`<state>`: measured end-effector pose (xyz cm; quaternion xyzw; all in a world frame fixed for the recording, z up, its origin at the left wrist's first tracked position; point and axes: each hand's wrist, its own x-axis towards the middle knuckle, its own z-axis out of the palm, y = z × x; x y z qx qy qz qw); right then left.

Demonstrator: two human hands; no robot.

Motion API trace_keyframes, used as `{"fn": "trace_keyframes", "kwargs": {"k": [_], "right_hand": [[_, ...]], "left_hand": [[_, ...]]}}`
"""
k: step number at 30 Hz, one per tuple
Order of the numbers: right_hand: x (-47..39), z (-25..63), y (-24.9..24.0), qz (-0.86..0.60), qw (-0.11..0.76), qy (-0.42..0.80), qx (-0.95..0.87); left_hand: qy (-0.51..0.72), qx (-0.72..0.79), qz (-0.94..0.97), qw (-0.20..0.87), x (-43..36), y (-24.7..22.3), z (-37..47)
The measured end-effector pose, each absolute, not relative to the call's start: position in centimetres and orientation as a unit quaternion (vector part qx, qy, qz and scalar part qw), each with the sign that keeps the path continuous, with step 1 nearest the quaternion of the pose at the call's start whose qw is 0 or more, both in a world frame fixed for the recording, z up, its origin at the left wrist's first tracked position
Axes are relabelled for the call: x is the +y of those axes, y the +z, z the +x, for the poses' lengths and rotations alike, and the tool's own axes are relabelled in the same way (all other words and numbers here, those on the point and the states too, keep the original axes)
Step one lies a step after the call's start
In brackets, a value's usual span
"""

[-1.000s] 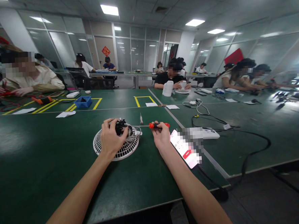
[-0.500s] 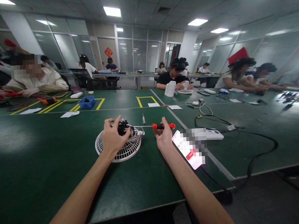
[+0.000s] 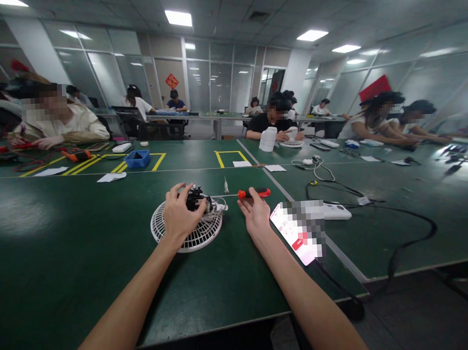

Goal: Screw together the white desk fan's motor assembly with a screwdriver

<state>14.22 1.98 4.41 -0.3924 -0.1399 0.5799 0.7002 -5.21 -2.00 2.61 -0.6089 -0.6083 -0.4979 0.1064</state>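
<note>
While the left hand (image 3: 181,212) arches over a black mechanism (image 3: 194,195), its fingers are bent and parted about as wide as that part, the thumb pressing in from the near side and the fingers wrapping round the far and left sides. This is a hold from above, with the gap between thumb and fingers filled by the mechanism. The mechanism sits over a round white grille (image 3: 196,243), which lies flat on the green tabletop (image 3: 104,257), and pale wires (image 3: 215,215) bunch on the grille's right side.

The right hand (image 3: 257,216) grips a screwdriver (image 3: 263,192) by its red and black handle. These fingers are nearly closed: one digit crosses the handle from above, and other fingertips show below its red end nearest the mechanism. The shaft runs level to the left, toward the mechanism and wires; whether its tip touches anything cannot be told, since it is lost among those parts.

Just beyond the shaft, a small slim tool (image 3: 226,185) lies apart from both hands. A lit phone (image 3: 291,235) rests beside the right wrist, and a white power strip (image 3: 337,211) lies farther right.
</note>
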Motion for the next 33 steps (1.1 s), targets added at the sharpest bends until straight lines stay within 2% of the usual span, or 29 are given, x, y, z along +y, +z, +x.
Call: {"fn": "trace_keyframes", "kwargs": {"k": [5,12,19,27,33], "right_hand": [[2.2,14.4,3.8,-0.429,0.684,0.559,-0.189],[2.3,14.8,4.4,-0.376,0.703,0.586,-0.146],[2.4,14.3,3.9,-0.430,0.691,0.551,-0.182],[1.8,14.6,5.0,-0.388,0.677,0.614,-0.121],[2.1,14.4,4.7,-0.427,0.659,0.601,-0.149]], "left_hand": [[-0.491,-0.606,-0.616,0.110,-1.8,2.6,-5.4],[-0.498,-0.605,-0.611,0.116,-1.8,2.5,-5.4],[-0.499,-0.606,-0.610,0.109,-1.7,2.5,-5.6],[-0.499,-0.605,-0.612,0.098,-1.8,2.6,-5.6],[-0.497,-0.607,-0.608,0.120,-1.8,2.5,-5.7]]}}
